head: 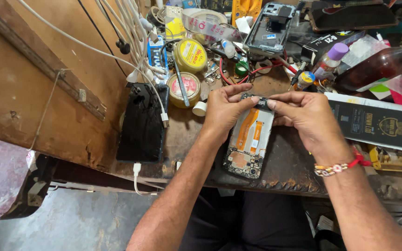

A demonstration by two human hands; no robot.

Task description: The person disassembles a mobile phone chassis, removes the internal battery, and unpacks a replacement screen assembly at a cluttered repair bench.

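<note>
the opened phone [250, 142] lies back-off on the desk [191, 139] between both hands, and the left hand [222, 109] and right hand [303, 116] pinch its top edge with narrow fingers. a hard squeeze could likely tear the orange ribbon cable [247, 128], or a slip could knock the yellow tins [184, 88] nearby.

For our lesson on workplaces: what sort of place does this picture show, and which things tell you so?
Probably a phone repair bench: both hands work on an opened phone, another stripped phone frame lies behind, and chargers' cables hang over the cluttered wooden table.
</note>
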